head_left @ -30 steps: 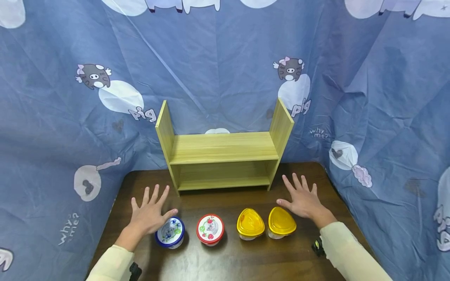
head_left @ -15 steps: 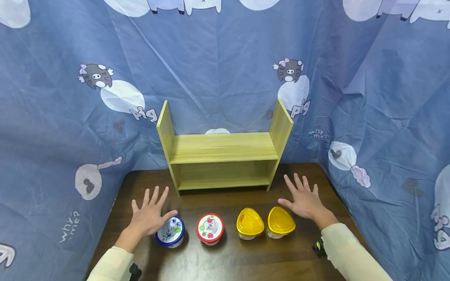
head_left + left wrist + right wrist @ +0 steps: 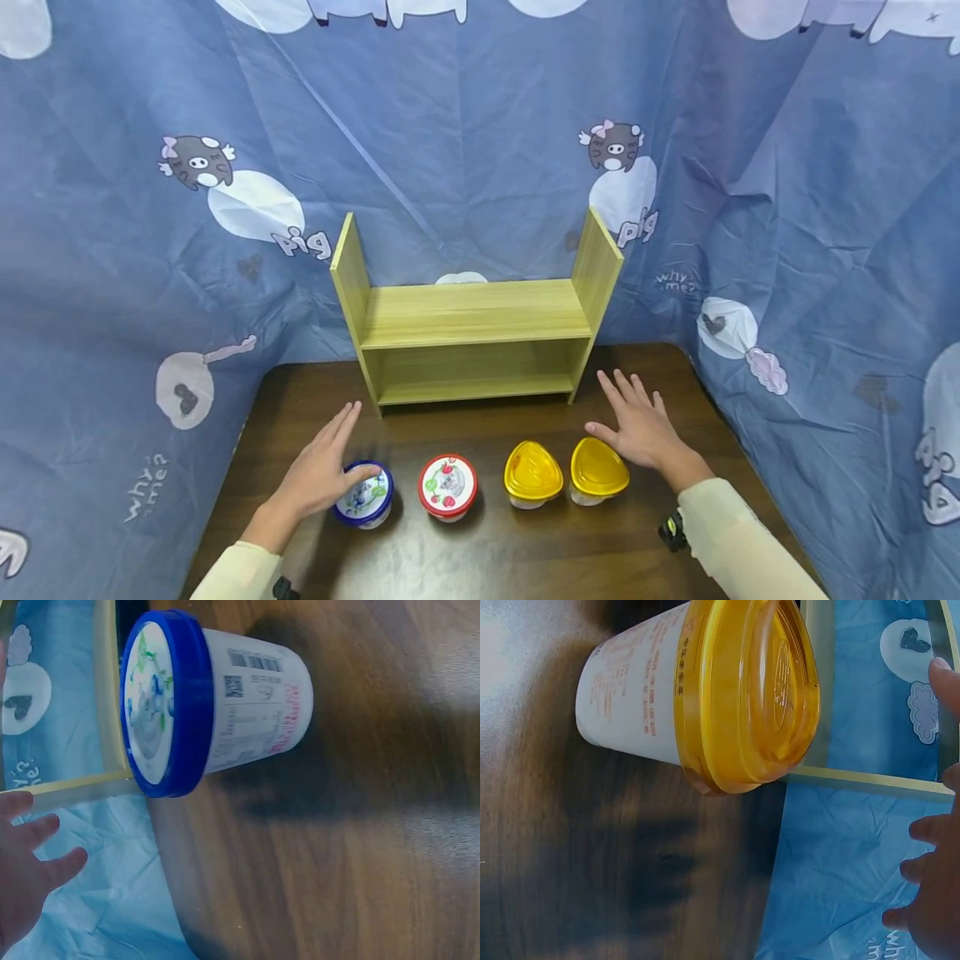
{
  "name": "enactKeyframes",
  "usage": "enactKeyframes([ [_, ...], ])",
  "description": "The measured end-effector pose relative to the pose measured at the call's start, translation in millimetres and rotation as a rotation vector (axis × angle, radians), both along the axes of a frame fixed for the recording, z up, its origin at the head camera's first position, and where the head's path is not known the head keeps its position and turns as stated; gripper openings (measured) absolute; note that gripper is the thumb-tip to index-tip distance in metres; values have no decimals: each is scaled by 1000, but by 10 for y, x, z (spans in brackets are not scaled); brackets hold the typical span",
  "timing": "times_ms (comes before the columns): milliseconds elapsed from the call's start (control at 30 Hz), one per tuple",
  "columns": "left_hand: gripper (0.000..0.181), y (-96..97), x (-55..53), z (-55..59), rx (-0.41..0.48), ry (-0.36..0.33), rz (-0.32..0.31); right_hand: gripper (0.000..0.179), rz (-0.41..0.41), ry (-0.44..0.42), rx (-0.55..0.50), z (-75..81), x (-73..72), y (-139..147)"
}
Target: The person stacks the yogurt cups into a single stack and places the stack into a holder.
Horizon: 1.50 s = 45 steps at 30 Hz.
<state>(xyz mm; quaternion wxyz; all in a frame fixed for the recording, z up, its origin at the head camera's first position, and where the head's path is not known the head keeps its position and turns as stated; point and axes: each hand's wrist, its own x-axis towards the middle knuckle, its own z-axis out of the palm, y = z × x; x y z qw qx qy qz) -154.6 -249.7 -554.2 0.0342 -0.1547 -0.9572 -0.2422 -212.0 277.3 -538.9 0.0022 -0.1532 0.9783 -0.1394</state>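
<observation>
Use the wooden shelf (image 3: pixel 476 312) as the reference; it stands upright at the back of the dark table (image 3: pixel 480 571). It has an upper board, a lower board and two raised side panels.

Left hand (image 3: pixel 317 473): released, holding nothing, fingers extended, positioned in front of the shelf's left side panel. Your thumb crosses above the blue-lidded tub (image 3: pixel 365 502) and hides part of its printed lid in the head view; the left wrist view shows your fingers apart from the tub. The tub stands upright in front of the shelf's left end.

Right hand (image 3: pixel 641 427): released, holding nothing, fingers spread, positioned to the front right of the shelf. Your thumb lies near the outer yellow-lidded cup (image 3: pixel 600 467), which stands upright in front of the shelf's right end.

Surrounding items: the red-lidded tub (image 3: pixel 448 487) stands in front of the shelf's middle; the inner yellow-lidded cup (image 3: pixel 533 472) stands to the right of it, just beside the outer one. These four containers form a row between you and the shelf. A blue printed curtain (image 3: pixel 412 125) hangs behind the shelf and along both sides, bounding the workspace.
</observation>
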Motion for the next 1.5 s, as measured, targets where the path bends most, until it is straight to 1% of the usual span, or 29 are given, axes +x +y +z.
enactKeyframes([
  [167,113,-17,58,-77,31,-42,27,94,24,25,-24,21,7,-41],
  [367,118,-62,138,-189,77,-93,58,94,44,26,-66,38,4,-99],
  [467,120,-77,165,-235,107,-99,63,95,45,35,-77,34,1,-111],
  [633,121,-73,210,-307,149,-82,56,94,56,58,-116,25,5,-141],
  [767,122,-56,245,-394,191,-80,58,94,75,45,-137,24,18,-200],
  [900,125,-38,289,-487,235,-93,65,95,94,34,-156,21,52,-294],
  [1100,127,-31,363,-598,262,-118,95,96,130,26,-174,27,117,-481],
  [1267,128,-44,390,-657,278,-135,109,96,156,2,-170,43,150,-645],
  [1500,129,-42,394,-677,281,-165,125,95,174,0,-166,61,188,-836],
])
